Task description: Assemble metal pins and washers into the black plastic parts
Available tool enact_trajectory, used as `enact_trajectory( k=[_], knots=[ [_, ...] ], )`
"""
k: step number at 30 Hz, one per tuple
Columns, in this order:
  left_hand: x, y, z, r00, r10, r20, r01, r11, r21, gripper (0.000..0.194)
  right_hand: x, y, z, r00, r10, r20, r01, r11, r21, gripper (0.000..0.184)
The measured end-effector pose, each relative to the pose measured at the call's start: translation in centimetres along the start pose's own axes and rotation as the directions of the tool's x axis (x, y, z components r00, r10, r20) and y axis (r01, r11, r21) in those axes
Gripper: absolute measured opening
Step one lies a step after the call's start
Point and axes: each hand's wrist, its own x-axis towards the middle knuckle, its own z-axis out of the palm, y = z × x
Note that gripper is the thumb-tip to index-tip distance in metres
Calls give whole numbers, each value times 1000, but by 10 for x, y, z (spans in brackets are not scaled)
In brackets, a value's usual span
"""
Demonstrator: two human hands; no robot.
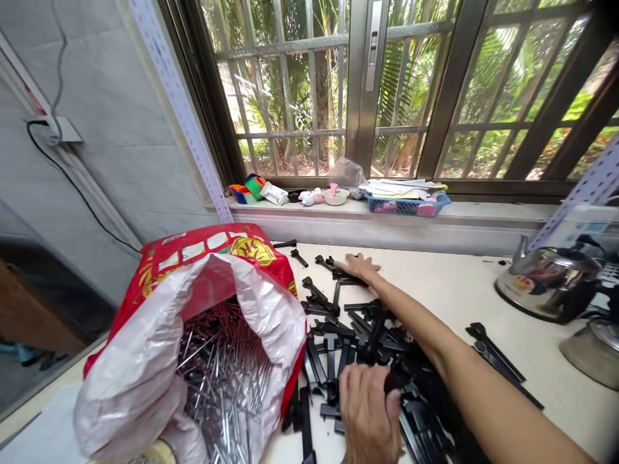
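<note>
A heap of long black parts, each a flat bar with a hooked or rounded head, lies spread over the white table. My left hand is at the heap's near side, its fingers curled around a black part whose rounded end shows by the thumb; the rest of that part is hidden. Farther back, my right hand reaches across, fingers spread, resting at a small group of black parts near the window. My right forearm passes over the heap and hides some of it.
On the left stands an open red-and-white woven bag full of thin metal rods. Two black parts lie apart on the right, near a steel kettle and a metal pot. A blue basket sits on the windowsill.
</note>
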Motion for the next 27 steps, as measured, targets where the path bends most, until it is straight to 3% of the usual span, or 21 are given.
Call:
enact_trajectory(
  k=[3,6,10,14,16,17,18,20,22,23,25,27],
  knots=[
    [0,-1,-3,1000,-21,-16,20,1000,-16,25,-1,-23,21,996,-86,29,87,995,-40,56],
    [3,-1,-7,1000,-23,5,24,999,-49,25,-20,-31,26,978,-200,63,205,976,-78,49],
    [6,-1,-10,1000,-19,-2,19,999,-41,26,-64,-28,20,948,-299,109,311,942,-129,42],
    [7,11,-14,1000,-13,-19,12,999,-51,26,-115,-22,11,946,-305,112,320,933,-164,36],
    [10,24,-21,993,-112,41,116,983,-144,25,-137,-17,5,939,-327,108,341,927,-154,31],
    [12,31,-26,973,-214,84,228,951,-210,24,-147,-13,1,934,-342,97,354,924,-144,28],
    [16,39,-31,930,-346,126,368,888,-277,24,-155,-10,-4,931,-356,76,364,922,-130,26],
    [23,50,-43,767,-613,193,632,667,-394,25,-171,-1,-15,930,-368,8,367,925,-97,25],
    [31,54,-54,586,-776,233,759,425,-493,29,-188,9,-27,931,-357,-72,354,934,-54,27],
    [34,54,-58,523,-813,254,772,327,-545,32,-198,13,-32,931,-351,-102,350,936,-32,27],
    [38,53,-61,460,-833,307,753,183,-632,37,-222,22,-41,926,-355,-126,360,933,13,26],
    [38,55,-60,455,-807,377,726,91,-682,40,-252,30,-43,905,-405,-128,417,903,97,24]
  ],
)
